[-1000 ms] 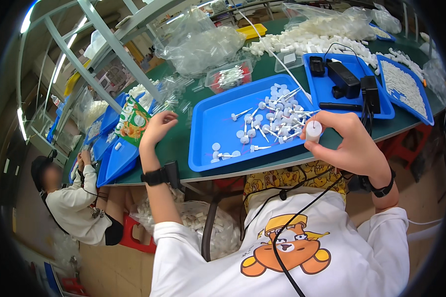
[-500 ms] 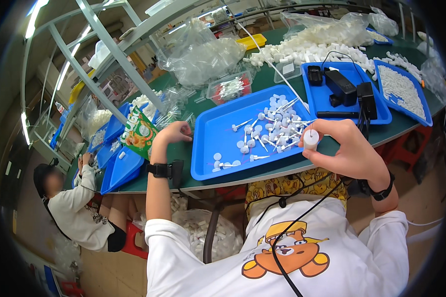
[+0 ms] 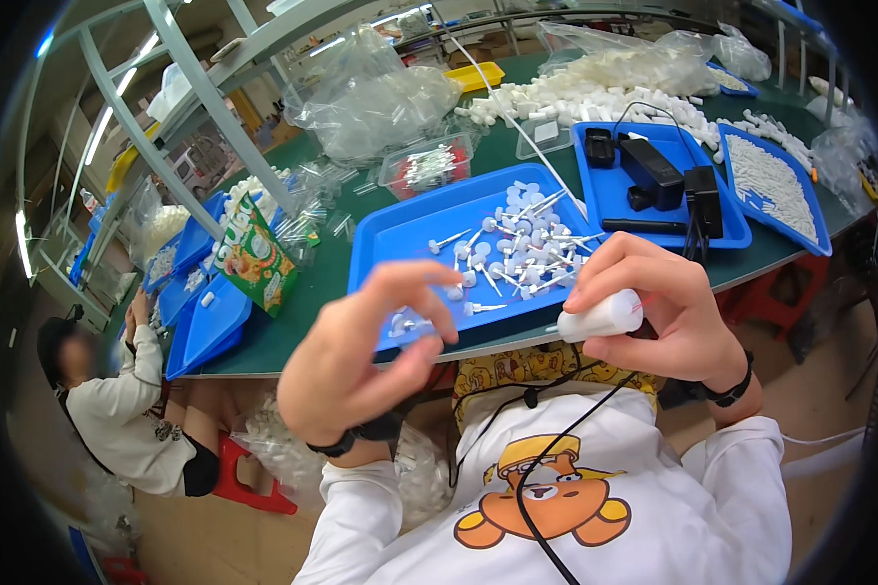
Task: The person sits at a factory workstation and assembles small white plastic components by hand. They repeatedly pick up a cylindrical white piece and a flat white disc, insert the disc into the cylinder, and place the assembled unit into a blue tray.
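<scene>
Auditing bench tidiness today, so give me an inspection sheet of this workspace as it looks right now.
Surface: green table, crowded.
Job's things: white bottle; blue tray of small white stemmed parts.
Clutter: second blue tray with black devices; heap of white pieces; clear bags; snack packet.
Grippers: right hand grips the bottle; left hand raised, fingers curled, whether it holds anything cannot be told.
Cables: black cord across the shirt.
Surroundings: seated person at left; metal frame.
</scene>
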Available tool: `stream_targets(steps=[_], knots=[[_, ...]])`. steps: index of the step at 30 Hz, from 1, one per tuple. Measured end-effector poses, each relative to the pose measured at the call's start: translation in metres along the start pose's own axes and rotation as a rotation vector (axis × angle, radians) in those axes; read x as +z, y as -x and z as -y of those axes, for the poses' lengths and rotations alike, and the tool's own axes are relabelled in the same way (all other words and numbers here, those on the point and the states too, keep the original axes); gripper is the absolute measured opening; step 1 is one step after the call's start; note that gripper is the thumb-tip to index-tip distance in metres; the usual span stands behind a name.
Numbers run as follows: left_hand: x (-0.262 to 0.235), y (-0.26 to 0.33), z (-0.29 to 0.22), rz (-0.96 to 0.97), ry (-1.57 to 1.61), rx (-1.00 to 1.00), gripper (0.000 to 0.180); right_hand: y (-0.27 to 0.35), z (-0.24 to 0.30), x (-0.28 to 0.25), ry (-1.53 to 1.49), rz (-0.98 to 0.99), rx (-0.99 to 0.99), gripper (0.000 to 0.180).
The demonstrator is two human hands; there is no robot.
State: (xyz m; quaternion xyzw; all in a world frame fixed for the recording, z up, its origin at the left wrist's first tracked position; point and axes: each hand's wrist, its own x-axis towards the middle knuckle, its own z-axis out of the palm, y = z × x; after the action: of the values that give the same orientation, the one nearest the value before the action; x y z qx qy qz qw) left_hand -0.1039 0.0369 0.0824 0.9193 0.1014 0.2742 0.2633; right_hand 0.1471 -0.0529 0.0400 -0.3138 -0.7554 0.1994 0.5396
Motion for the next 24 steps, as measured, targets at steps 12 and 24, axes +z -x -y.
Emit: stream_targets(steps=[12,24], knots=[[0.056,-0.010,0.005,0.016,0.014,0.175,0.044,0.005,0.007,0.010,-0.050,0.030,-0.167,0.032],[0.063,-0.017,0.005,-0.016,0.044,0.189,0.033,0.005,0.012,0.007,-0.018,-0.002,-0.145,0.031]])
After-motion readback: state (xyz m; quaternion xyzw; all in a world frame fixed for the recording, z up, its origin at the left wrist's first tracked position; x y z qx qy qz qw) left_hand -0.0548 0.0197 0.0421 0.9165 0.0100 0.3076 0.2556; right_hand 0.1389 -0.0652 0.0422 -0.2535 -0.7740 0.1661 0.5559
